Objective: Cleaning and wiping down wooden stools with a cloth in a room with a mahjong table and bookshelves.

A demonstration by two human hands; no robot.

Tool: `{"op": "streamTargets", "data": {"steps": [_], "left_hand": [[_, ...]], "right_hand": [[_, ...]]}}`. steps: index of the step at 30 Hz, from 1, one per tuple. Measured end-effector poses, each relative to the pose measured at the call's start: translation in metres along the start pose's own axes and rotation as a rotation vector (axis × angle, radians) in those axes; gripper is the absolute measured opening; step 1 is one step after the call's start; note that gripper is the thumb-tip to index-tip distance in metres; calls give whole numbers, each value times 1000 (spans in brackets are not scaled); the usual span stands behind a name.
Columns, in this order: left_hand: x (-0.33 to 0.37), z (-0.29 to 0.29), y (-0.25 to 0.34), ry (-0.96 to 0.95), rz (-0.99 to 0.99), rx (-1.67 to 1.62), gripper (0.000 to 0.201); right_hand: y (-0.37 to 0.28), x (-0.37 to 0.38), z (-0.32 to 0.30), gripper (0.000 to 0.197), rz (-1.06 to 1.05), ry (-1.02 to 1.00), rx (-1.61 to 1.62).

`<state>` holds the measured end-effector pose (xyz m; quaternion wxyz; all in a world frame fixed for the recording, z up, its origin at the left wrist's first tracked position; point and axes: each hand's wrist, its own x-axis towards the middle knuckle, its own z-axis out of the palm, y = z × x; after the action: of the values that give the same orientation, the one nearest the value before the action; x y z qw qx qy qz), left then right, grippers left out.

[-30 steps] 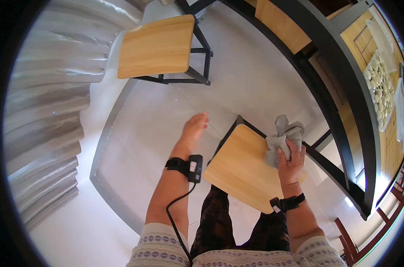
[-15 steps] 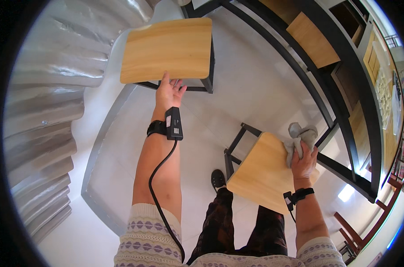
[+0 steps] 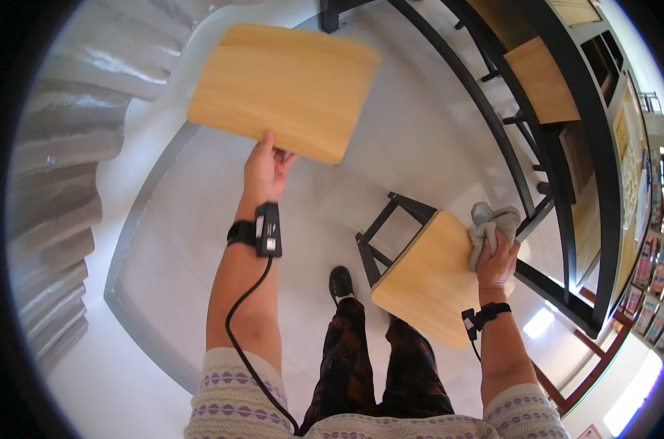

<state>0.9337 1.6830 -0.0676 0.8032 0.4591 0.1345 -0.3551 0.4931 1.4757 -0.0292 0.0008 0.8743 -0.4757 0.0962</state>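
Observation:
My left hand [image 3: 265,174] grips the near edge of a stool [image 3: 284,88] with a light wooden seat, one digit on top and the other fingers curled beneath. The stool is slightly blurred and turned askew, and its seat hides its legs. In my right hand [image 3: 497,263] is a bunched grey cloth [image 3: 493,223]. That hand is over the right edge of a second stool [image 3: 427,282], which has the same wooden seat and a dark frame, close by my legs. I cannot tell whether the cloth touches this seat. Each wrist wears a black strap with a small device.
A long dark-framed table [image 3: 599,161] with wooden compartments curves along the right side. Its lower rails [image 3: 486,102] run close to the floor. A pale curtain [image 3: 76,168] hangs at the left, beside a grey strip on the floor. Reddish-brown furniture [image 3: 603,358] stands at the lower right.
The far stool has swung round clockwise and shifted, with my left hand now gripping its edge. My right hand and the cloth stay almost in place. The view has moved a little.

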Motion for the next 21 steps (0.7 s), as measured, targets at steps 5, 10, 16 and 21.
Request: {"op": "streamTargets", "data": {"steps": [5,10,16,21], "left_hand": [[-99,-75,-8,79,-95,102,38],[-195,-146,-16,206,-87,33,34],[-271,-199,-43,309,-100,-9,41],[-292,-211,-65,379,-81,-102,43]], "right_hand": [[7,2,6,40,17,-20,-66],[8,10,14,38,-1,27,-86],[3,-1,19,36,-29,-31,-106],[21,14,25,37,-178,-70,-109]]}}
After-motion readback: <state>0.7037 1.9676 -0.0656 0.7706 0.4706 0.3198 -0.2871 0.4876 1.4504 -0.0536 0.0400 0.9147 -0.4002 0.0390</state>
